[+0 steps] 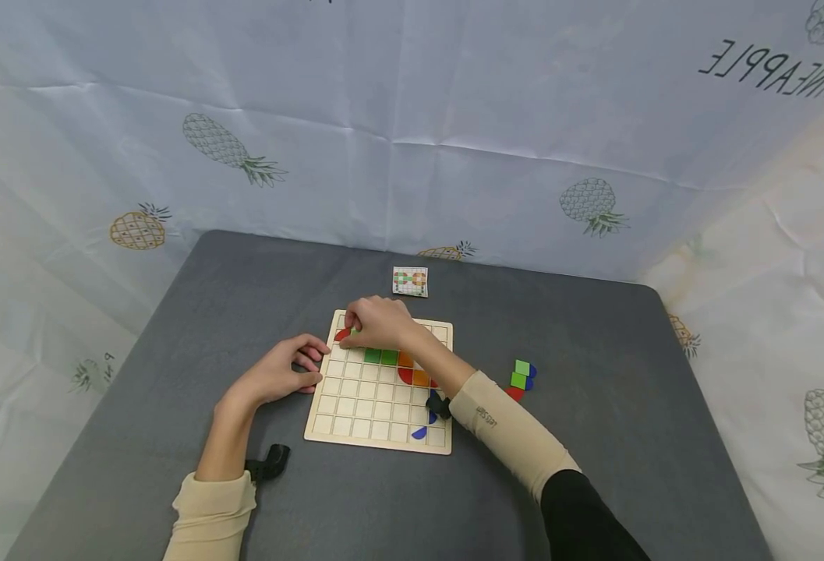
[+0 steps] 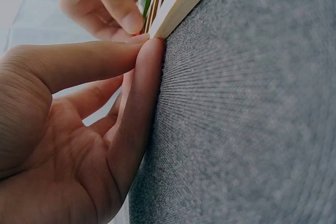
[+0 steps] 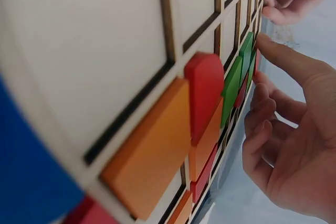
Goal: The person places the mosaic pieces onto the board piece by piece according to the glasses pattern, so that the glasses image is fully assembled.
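A wooden grid board (image 1: 344, 407) lies on the grey table, bearing several coloured tiles. At its upper left, my right hand (image 1: 380, 323) pinches a red tile (image 1: 342, 335) between thumb and fingers, low against the board; the fingers hide part of it. Green squares (image 1: 389, 357) sit in cells below that hand, and orange tiles (image 3: 152, 150) and a rounded red tile (image 3: 205, 85) show in the right wrist view. My left hand (image 1: 278, 374) rests along the board's left edge, thumb and fingertips touching it with the fingers loosely bent.
Right of the board lie loose tiles: green (image 1: 521, 368), blue (image 1: 532, 372) and red (image 1: 515, 393). Blue half-round tiles (image 1: 419, 433) are on the board's lower right. A small pattern card (image 1: 410, 281) lies beyond the board. A pineapple-print curtain (image 1: 369, 93) hangs behind the table.
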Demonstrator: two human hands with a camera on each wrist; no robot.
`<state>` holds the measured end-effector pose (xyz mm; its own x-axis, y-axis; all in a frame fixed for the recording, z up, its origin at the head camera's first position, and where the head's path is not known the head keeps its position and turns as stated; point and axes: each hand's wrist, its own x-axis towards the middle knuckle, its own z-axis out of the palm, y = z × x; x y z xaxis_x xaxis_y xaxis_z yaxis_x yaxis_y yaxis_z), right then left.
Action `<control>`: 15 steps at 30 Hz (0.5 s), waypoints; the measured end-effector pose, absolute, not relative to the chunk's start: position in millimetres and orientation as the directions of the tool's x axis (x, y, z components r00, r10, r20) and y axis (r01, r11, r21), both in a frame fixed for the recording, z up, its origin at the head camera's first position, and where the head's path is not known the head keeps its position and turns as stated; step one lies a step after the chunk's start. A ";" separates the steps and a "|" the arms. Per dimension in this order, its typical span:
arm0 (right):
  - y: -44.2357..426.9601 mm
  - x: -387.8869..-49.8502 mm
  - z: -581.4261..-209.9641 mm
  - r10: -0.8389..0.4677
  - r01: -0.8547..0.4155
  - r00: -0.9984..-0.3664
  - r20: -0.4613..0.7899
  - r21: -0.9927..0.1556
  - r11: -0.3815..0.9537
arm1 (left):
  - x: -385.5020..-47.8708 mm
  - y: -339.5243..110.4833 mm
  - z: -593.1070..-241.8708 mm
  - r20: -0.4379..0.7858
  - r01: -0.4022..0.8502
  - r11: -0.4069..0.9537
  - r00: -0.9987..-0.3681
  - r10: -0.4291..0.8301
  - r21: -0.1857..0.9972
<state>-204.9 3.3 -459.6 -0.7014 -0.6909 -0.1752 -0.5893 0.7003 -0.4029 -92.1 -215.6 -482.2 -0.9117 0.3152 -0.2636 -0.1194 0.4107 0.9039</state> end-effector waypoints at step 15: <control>5.2 -208.5 -461.9 -0.708 -0.555 -0.689 -0.154 -0.517 0.652 | -92.0 -216.6 -483.8 -0.261 -0.113 0.423 -0.914 0.311 0.899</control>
